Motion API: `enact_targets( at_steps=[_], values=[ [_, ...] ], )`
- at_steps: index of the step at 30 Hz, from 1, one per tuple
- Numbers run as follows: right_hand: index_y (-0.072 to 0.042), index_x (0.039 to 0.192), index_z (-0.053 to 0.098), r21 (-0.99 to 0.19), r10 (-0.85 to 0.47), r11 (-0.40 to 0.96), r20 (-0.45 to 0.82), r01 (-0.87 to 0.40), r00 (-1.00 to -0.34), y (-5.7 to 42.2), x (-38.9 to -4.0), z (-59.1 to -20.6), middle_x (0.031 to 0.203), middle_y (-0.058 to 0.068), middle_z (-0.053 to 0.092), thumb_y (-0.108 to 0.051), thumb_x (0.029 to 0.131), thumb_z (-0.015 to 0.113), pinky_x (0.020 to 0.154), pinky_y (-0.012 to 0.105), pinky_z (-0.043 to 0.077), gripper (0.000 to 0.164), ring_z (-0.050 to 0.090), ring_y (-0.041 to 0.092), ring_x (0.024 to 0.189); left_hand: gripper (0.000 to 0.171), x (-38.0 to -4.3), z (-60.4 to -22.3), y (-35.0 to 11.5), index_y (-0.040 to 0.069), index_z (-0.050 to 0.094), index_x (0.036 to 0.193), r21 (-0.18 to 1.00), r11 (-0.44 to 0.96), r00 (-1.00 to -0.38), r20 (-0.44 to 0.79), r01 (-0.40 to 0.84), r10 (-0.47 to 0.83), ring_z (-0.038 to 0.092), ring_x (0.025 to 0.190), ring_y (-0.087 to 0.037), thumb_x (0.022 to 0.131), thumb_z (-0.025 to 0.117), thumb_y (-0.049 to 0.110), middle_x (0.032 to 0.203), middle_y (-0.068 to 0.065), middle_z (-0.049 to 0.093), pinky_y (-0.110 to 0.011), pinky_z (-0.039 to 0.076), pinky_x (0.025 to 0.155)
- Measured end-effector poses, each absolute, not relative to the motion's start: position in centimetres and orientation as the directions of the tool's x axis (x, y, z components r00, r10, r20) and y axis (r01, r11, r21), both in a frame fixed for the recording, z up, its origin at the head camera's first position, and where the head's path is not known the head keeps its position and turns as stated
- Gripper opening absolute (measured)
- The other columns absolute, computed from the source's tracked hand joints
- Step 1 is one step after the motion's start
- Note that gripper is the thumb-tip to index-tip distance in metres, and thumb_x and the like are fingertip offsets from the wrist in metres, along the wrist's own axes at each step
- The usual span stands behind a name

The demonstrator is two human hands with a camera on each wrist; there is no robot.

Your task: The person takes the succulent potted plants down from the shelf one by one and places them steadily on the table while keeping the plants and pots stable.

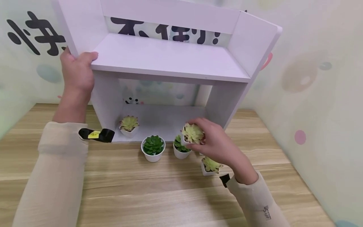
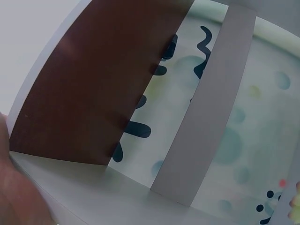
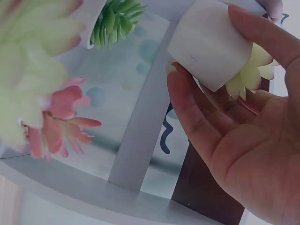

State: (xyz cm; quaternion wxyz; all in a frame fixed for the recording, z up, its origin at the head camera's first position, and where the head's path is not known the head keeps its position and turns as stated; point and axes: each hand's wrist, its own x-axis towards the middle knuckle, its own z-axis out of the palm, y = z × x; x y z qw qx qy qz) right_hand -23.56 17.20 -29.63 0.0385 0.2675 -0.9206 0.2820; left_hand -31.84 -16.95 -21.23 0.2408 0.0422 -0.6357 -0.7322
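Observation:
My left hand (image 1: pixel 77 71) grips the side of a white two-tier shelf (image 1: pixel 170 56), its thumb lying on the upper board. A pale green succulent (image 1: pixel 193 134) in a white pot (image 3: pixel 211 44) is held in my right hand (image 1: pixel 214 140), fingers and thumb around the pot, above the front of the lower board. Just beneath it, partly hidden, a green succulent (image 1: pixel 181 153) stands in a white pot. Another pale succulent (image 1: pixel 211 164) in an angular pot sits under my right wrist. A dark green succulent (image 1: pixel 153 145) stands before the shelf.
On the lower board's left end sits a pale succulent (image 1: pixel 129 124) with reddish tips. The wood-grain table (image 1: pixel 141 195) meets a printed wall (image 1: pixel 306 94) on the right. In the right wrist view, a pink succulent (image 3: pixel 63 117) shows close to the camera.

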Motion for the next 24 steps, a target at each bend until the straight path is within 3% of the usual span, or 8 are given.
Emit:
enact_targets(
  at_steps=[14, 24],
  values=[
    [-0.015, 0.123, 0.057, -0.528, -0.429, 0.718, 0.177, -0.454, -0.886, 18.12, -22.76, -29.98, 0.104, 0.001, 0.068, -0.023, 0.077, 0.087, 0.075, 0.032, 0.052, 0.056, 0.06, 0.013, 0.084, 0.048, -32.19, -21.18, -17.02, 0.015, 0.043, 0.146, 0.951, -0.121, -0.896, 0.219, 0.285, -0.385, 0.036, 0.143, -0.012, 0.098, 0.05, 0.014, 0.148, 0.005, 0.047, -0.026, 0.019, 0.122],
    [-0.019, 0.13, 0.058, -0.515, -0.487, 0.685, 0.202, -0.515, -0.85, 18.1, -22.8, -30.23, 0.106, -0.004, 0.067, -0.022, 0.079, 0.086, 0.071, 0.027, 0.05, 0.058, 0.057, 0.013, 0.078, 0.049, -32.15, -21.18, -17.37, 0.014, 0.04, 0.146, 0.952, -0.137, -0.891, 0.196, 0.273, -0.41, 0.034, 0.143, -0.008, 0.098, 0.051, 0.014, 0.144, 0.007, 0.045, -0.022, 0.019, 0.12]
  ],
)
